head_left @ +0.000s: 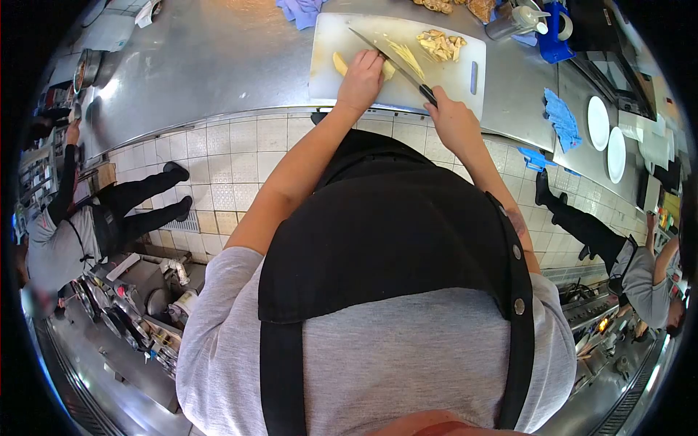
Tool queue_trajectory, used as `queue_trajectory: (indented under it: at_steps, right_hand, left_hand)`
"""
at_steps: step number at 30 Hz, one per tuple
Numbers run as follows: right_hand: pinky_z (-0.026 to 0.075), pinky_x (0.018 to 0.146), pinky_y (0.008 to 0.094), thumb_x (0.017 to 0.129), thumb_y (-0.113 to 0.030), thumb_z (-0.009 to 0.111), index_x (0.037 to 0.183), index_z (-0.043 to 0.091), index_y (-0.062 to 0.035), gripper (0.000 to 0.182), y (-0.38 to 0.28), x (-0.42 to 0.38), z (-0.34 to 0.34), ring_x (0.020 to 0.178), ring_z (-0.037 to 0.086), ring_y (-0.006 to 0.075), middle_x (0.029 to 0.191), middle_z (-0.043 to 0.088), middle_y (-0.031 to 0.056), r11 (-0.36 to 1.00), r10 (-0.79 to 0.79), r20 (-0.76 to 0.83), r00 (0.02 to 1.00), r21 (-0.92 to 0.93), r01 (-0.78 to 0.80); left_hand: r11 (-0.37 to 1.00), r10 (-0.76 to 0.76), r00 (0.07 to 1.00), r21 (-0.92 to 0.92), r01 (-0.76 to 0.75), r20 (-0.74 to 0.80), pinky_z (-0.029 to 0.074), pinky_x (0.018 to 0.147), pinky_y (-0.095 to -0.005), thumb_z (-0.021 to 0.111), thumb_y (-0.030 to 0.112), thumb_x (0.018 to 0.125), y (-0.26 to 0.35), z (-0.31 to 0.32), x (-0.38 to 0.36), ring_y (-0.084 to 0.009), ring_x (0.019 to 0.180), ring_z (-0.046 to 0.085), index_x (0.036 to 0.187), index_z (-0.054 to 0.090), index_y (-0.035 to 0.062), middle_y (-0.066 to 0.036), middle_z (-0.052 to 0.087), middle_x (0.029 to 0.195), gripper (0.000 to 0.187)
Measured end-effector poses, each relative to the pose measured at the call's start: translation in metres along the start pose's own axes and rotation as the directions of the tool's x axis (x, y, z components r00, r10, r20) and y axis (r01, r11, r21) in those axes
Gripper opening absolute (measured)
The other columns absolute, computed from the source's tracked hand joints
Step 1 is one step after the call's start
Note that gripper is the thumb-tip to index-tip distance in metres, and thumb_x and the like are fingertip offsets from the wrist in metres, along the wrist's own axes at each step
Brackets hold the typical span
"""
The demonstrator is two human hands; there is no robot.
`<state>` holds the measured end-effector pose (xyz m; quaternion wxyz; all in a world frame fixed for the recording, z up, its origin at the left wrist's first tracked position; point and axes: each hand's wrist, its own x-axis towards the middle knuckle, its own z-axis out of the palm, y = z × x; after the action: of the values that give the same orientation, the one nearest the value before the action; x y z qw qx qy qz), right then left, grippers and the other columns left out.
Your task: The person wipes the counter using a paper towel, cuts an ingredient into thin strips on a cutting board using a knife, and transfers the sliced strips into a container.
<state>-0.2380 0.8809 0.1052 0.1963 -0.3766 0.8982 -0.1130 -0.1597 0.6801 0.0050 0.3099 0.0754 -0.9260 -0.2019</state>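
Observation:
My right hand is closed round the black handle of a kitchen knife, whose long blade slants up and left across a white cutting board. Bent fingers of my left hand press on a pale yellow piece, which looks like peeled ginger, close beside the blade. Another yellow piece sticks out left of that hand. Just right of the blade lie thin yellow strips. A heap of ginger chunks rests near the board's upper right. My left fingertips are partly hidden.
The board lies on a steel counter. Behind it are a purple cloth, more ginger and a clear container. A blue cloth and white plates are at right. Co-workers stand left and right.

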Motion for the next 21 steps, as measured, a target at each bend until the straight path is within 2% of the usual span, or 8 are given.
queue_trajectory:
  at_steps: [6,15,21]
  right_hand:
    - [0.049,0.065,0.0549,0.098,-0.03,0.055,0.109,0.045,-0.0093,0.025,0.015,-0.021,0.005,0.075,0.064,0.0465,0.079,0.066,0.0234,1.0,-0.004,0.019,1.0,0.028,0.003]
    - [0.049,0.066,0.0559,0.099,-0.028,0.053,0.108,0.045,-0.0074,0.024,0.009,0.017,0.042,0.074,0.064,0.0471,0.077,0.066,0.0249,0.996,-0.041,-0.047,0.998,0.075,0.044]
    - [0.05,0.065,0.0544,0.098,-0.033,0.053,0.108,0.047,-0.0096,0.025,-0.002,0.04,0.018,0.074,0.065,0.0451,0.077,0.066,0.0236,0.999,-0.038,-0.038,0.999,0.034,0.04]
  left_hand:
    - [1.0,-0.007,1.0,-0.006,0.007,0.015,0.046,0.097,-0.0387,0.063,0.001,0.075,0.0,0.0,0.0,-0.0313,0.108,0.055,0.106,0.063,-0.0026,-0.014,0.059,0.108,0.031]
    - [1.0,-0.007,1.0,-0.017,0.007,-0.004,0.046,0.096,-0.0399,0.063,0.001,0.075,-0.002,0.003,0.0,-0.0321,0.108,0.054,0.107,0.062,-0.0018,-0.015,0.059,0.109,0.032]
    - [1.0,-0.001,1.0,-0.028,0.0,-0.014,0.047,0.094,-0.0411,0.063,0.001,0.075,-0.005,0.006,-0.002,-0.033,0.106,0.055,0.102,0.061,-0.0019,-0.016,0.059,0.107,0.028]
